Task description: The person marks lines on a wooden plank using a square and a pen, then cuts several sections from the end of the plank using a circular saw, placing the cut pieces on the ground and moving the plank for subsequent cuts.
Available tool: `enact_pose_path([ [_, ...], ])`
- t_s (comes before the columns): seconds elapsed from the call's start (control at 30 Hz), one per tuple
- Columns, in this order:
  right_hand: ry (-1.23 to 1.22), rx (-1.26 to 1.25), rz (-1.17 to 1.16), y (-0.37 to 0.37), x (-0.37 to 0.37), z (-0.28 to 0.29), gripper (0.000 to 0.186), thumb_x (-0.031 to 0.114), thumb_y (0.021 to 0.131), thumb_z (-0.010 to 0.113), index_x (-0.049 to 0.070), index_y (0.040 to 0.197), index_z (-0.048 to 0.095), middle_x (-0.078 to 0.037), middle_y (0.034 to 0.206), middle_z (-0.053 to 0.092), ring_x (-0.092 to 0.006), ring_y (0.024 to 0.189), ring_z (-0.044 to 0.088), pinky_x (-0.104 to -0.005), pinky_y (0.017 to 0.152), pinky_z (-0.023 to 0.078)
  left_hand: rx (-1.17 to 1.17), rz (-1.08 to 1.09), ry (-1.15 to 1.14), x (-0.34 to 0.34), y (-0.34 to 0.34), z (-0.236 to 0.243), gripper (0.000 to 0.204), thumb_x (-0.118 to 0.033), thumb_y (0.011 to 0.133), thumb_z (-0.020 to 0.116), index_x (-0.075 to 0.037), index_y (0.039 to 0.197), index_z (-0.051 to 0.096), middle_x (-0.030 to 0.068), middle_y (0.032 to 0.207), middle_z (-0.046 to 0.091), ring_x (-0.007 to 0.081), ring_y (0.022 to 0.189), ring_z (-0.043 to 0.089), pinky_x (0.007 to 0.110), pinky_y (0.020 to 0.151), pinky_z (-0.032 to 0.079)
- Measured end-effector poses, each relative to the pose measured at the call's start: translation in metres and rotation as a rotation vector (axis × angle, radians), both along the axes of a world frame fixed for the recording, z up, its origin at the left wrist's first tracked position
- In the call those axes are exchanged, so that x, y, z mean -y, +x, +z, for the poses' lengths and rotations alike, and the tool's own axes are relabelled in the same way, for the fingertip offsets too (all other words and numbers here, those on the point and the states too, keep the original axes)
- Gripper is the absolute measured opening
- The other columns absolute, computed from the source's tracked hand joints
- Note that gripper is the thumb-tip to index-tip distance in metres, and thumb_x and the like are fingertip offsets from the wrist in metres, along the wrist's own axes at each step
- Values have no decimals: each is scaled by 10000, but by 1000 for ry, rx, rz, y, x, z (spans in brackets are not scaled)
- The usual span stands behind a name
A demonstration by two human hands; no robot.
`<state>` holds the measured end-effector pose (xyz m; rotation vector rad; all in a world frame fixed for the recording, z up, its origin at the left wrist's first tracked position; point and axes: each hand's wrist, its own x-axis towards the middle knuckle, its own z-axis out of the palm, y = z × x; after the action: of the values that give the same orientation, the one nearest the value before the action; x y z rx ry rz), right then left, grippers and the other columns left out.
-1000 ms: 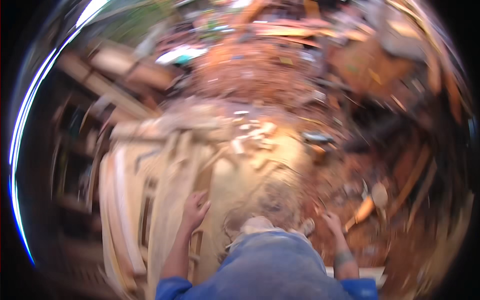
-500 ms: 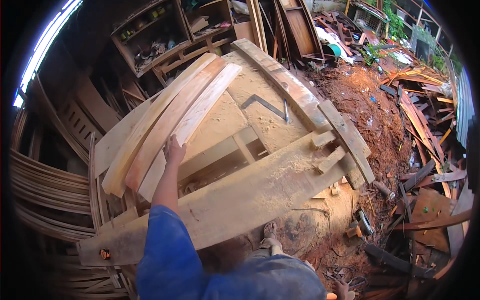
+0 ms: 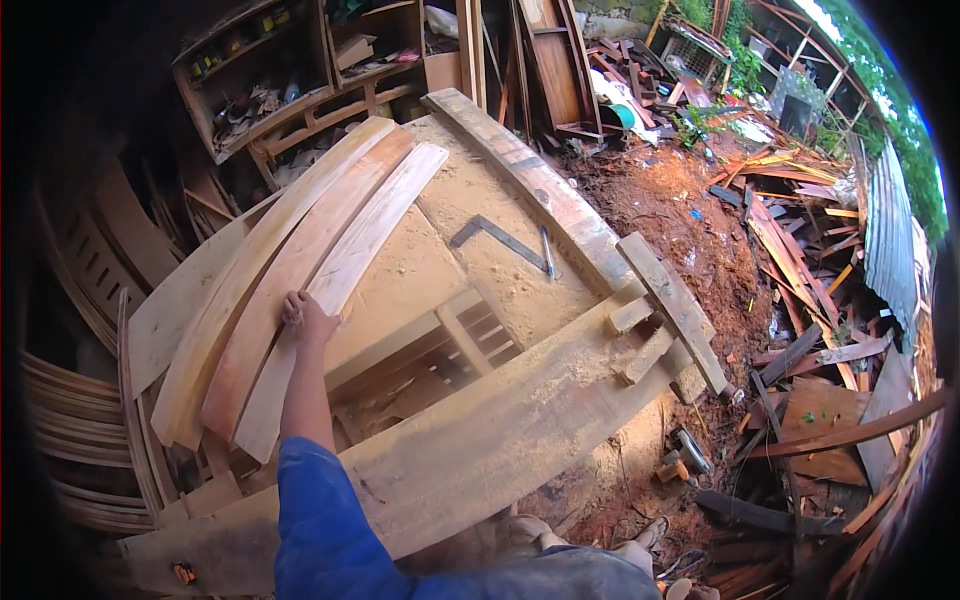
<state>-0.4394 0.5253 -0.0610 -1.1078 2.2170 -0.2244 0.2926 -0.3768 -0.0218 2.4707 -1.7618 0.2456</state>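
Observation:
My left hand (image 3: 311, 318) reaches across the bench and closes around a pale wooden plank (image 3: 375, 230), fingers at one edge and thumb at the other. Beside it lie a reddish plank (image 3: 330, 225) and a yellowish plank (image 3: 270, 240), all three side by side and slanting away from me. At the bottom edge, only a little of my right hand (image 3: 703, 593) shows, close to a small orange thing (image 3: 661, 587); its fingers are mostly cut off.
A metal square (image 3: 500, 238) and a pen-like tool (image 3: 548, 252) lie on the sawdust-covered bench. A wide board (image 3: 480, 430) spans its near side, with a tape measure (image 3: 183, 573) at its left end. A power tool (image 3: 688, 456) rests on the ground, beside scrap wood (image 3: 800, 420).
The view has shifted, so the bench sits further left and lower. My left hand has slid its hold along the pale plank and its fingers are more curled. The planks lie much the same.

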Motion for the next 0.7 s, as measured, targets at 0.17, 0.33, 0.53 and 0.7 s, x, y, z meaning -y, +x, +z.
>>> enact_pose_path([
  [0.17,126,347,-387,-7,5,-25,297,262,1025,650,52,1234,670,-109,973,731,-219,803,709,-351,617,581,-96,-27,120,-7,-31,8,967,-381,608,938,32,1357,488,196,1366,547,365,1318,502,506,1123,410],
  [0.33,227,109,-532,9,69,-27,276,215,872,697,15,1038,788,-124,906,765,-230,812,736,-359,696,567,-345,-111,116,-30,-30,13,937,-357,614,922,26,1345,479,241,1352,569,397,1293,542,531,1089,435],
  [0.53,113,39,-221,21,182,17,330,352,874,671,88,1043,773,-224,991,737,-385,990,725,-470,860,557,-533,-409,-111,-82,-50,28,921,-267,603,926,0,1339,443,221,1279,541,414,1206,548,535,1026,443],
  [0.7,68,31,-132,20,253,40,381,342,889,665,26,1083,751,-228,1047,738,-395,999,715,-449,884,555,-600,-656,-160,-164,-132,124,928,-221,588,927,-5,1347,440,203,1253,512,394,1135,546,490,981,467],
])
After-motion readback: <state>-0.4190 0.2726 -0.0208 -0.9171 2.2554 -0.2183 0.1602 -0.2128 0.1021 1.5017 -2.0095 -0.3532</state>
